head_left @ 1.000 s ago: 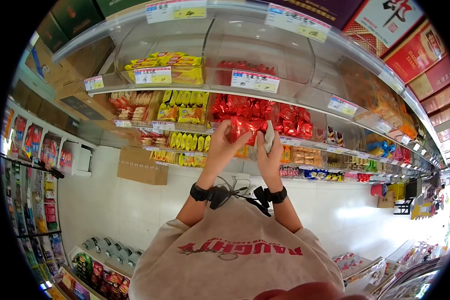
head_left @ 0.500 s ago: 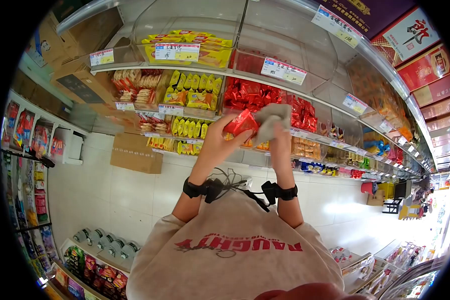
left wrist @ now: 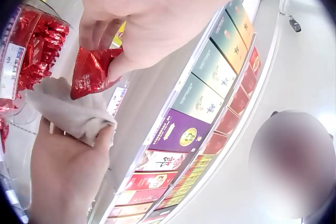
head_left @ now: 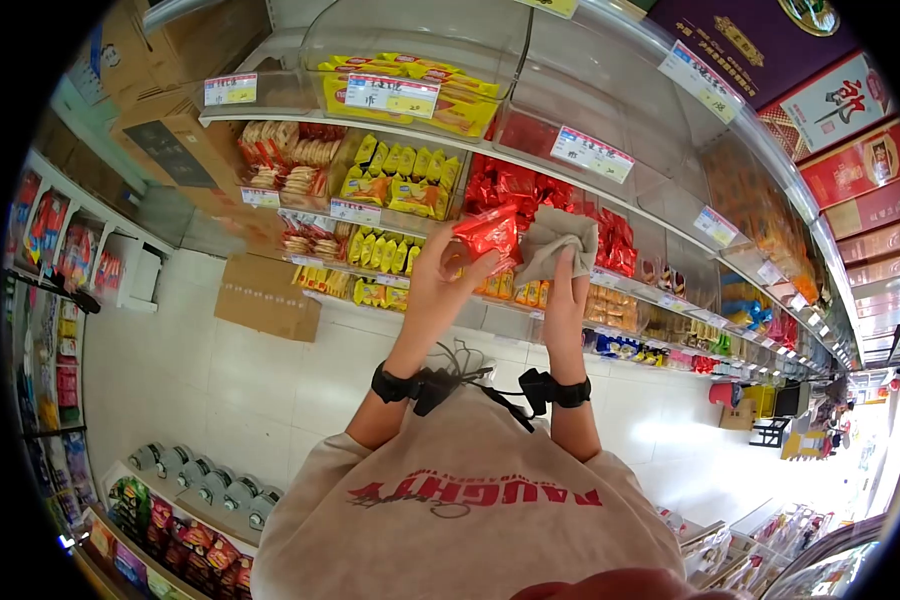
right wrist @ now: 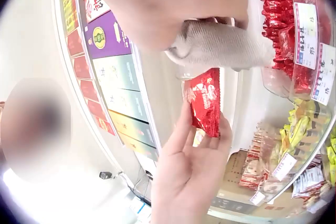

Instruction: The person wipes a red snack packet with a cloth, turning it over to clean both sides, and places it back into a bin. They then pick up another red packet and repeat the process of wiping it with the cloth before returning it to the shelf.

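Note:
My left hand [head_left: 438,285] pinches a shiny red snack packet [head_left: 490,236] between thumb and fingers. In the right wrist view the red packet [right wrist: 203,102] stands upright above that hand, white print facing the camera. A grey cloth [head_left: 558,243] is in my right hand [head_left: 567,305], gripped with thumb and fingers. The left wrist view has the cloth [left wrist: 73,106] spread over the right hand's fingers, just beside the packet's lower corner. Behind both hands, a shelf bin holds several similar red packets [head_left: 515,185].
Yellow snack packets [head_left: 400,178] and round crackers [head_left: 290,150] fill bins to the left. Price tags [head_left: 592,153] line the clear shelf fronts. Gift boxes [head_left: 830,110] stand at the upper right. A cardboard box [head_left: 267,297] lies on the floor.
Both hands have moved apart, so the packet and cloth are now separate. The cloth is spread wider at the right hand. The head view has shifted against the shelf.

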The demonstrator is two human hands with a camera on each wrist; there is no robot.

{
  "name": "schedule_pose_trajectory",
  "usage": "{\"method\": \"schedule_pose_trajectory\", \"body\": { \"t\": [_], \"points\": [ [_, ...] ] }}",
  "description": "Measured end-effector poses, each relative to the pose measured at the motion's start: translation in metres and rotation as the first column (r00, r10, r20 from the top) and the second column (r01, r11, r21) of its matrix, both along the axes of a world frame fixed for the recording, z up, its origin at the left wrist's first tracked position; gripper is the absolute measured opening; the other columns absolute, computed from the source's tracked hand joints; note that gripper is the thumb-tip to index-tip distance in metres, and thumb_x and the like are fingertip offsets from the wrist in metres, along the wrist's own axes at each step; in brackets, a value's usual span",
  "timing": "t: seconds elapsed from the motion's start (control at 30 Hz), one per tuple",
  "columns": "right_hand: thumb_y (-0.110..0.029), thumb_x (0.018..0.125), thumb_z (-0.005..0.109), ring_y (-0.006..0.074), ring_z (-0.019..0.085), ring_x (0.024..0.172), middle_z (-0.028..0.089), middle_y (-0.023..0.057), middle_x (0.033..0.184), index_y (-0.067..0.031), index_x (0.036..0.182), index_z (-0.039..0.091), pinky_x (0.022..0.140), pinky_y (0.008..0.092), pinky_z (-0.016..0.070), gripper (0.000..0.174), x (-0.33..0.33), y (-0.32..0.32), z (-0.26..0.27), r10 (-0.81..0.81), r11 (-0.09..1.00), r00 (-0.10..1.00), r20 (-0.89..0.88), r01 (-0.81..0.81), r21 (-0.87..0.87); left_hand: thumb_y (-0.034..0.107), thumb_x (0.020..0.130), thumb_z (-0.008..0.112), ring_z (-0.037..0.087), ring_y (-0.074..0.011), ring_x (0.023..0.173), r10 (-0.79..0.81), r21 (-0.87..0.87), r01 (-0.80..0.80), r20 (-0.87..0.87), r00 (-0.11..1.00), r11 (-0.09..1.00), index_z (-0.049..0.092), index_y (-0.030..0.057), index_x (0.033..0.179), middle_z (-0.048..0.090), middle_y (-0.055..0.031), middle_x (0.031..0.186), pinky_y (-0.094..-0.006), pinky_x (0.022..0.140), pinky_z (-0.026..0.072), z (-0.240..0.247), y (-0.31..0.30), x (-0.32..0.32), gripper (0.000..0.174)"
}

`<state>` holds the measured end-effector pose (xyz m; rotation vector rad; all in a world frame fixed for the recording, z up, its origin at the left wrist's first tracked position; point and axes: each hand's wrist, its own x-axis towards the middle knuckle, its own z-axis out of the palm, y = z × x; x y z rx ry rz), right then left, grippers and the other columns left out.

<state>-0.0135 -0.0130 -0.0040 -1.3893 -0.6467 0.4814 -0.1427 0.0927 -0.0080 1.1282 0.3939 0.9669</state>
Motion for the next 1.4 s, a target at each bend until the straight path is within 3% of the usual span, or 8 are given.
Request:
{"method": "schedule_pose_trajectory", "body": {
  "t": [0.1,0.33,0.47,0.57,0.67,0.87,1.07,1.4],
  "points": [
    [-0.023,0.104,0.058,0.0082,0.058,0.1,0.063,0.0029,0.114,-0.001,0.129,0.056,0.087,0.025,0.0487,0.033,-0.01,-0.001,-0.003,0.188,0.982,0.969,0.163,-0.184,-0.039,0.003,0.087,0.077,0.067,-0.0149,0.099,0.018,0.083,-0.012,-0.07,0.997,0.997,0.059,-0.0018,0.119,0.069,-0.0085,0.109,-0.029,0.088,0.0547,-0.004,-0.003,-0.001,0.037],
    [-0.016,0.101,0.063,0.0065,0.062,0.085,0.066,0.001,0.105,-0.0013,0.122,0.06,0.073,0.023,0.0495,0.026,-0.017,0.013,0.019,0.121,0.985,0.92,-0.372,-0.066,0.158,-0.003,0.086,0.076,0.067,-0.0147,0.1,0.017,0.195,0.023,-0.204,0.979,0.981,0.061,-0.0033,0.122,0.069,-0.0062,0.107,-0.0285,0.087,0.0556,-0.002,-0.005,-0.003,0.04],
    [-0.016,0.1,0.065,0.0075,0.063,0.091,0.067,0.0012,0.108,-0.0029,0.121,0.061,0.076,0.0244,0.0499,0.024,-0.004,0.011,0.012,0.123,0.989,0.981,-0.147,-0.108,0.105,-0.003,0.086,0.075,0.066,-0.014,0.1,0.024,0.267,0.056,-0.286,0.958,0.962,0.063,-0.0024,0.12,0.069,-0.0071,0.106,-0.0281,0.087,0.0549,-0.009,0.002,-0.005,0.036],
    [-0.015,0.1,0.066,0.007,0.061,0.099,0.067,0.0004,0.11,-0.0042,0.122,0.061,0.082,0.025,0.0488,0.025,-0.007,0.009,0.011,0.124,0.965,0.918,-0.378,-0.023,0.261,-0.002,0.086,0.076,0.065,-0.0143,0.104,0.169,0.412,-0.083,-0.178,0.969,0.907,0.063,-0.0025,0.122,0.068,-0.0089,0.109,-0.0284,0.088,0.0543,-0.01,-0.003,0.0,0.037],
    [-0.014,0.1,0.066,0.0067,0.06,0.099,0.067,0.0005,0.109,-0.0033,0.121,0.061,0.082,0.0245,0.0486,0.024,-0.018,0.013,0.015,0.11,0.945,0.894,-0.435,0.042,0.325,0.0,0.087,0.075,0.065,-0.0184,0.107,0.293,0.241,-0.246,-0.182,0.939,0.939,0.063,-0.0032,0.123,0.068,-0.0126,0.113,-0.0304,0.09,0.053,0.014,-0.016,0.005,0.038],
    [-0.013,0.101,0.063,0.0049,0.056,0.1,0.063,0.0008,0.114,-0.0008,0.124,0.058,0.083,0.0229,0.0468,0.026,-0.027,0.002,0.014,0.023,0.987,0.996,-0.086,-0.009,0.159,0.005,0.088,0.074,0.065,-0.0262,0.107,0.438,0.702,-0.19,-0.19,0.879,0.686,0.062,-0.0016,0.128,0.068,-0.0185,0.116,-0.0334,0.092,0.0512,0.006,-0.014,0.008,0.042],
    [-0.03,0.107,0.054,0.0085,0.055,0.106,0.061,0.0042,0.121,0.0005,0.131,0.055,0.088,0.0268,0.0473,0.039,-0.033,-0.01,0.019,0.087,0.995,0.991,-0.102,-0.081,0.058,0.005,0.089,0.074,0.064,-0.0196,0.108,0.107,0.368,-0.03,-0.19,0.976,0.929,0.062,-0.0028,0.129,0.061,-0.0124,0.123,-0.0307,0.092,0.0545,0.012,-0.013,0.003,0.042],
    [-0.039,0.106,0.053,0.01,0.058,0.101,0.063,0.0043,0.114,-0.0025,0.131,0.058,0.082,0.027,0.0499,0.045,-0.024,-0.019,0.008,0.13,0.991,0.914,-0.384,-0.108,0.08,0.015,0.094,0.071,0.066,-0.0163,0.099,-0.316,0.259,0.359,-0.192,0.929,0.897,0.062,-0.0024,0.13,0.065,-0.01,0.111,-0.0293,0.089,0.0547,-0.008,-0.015,-0.019,0.04]
  ]
}}
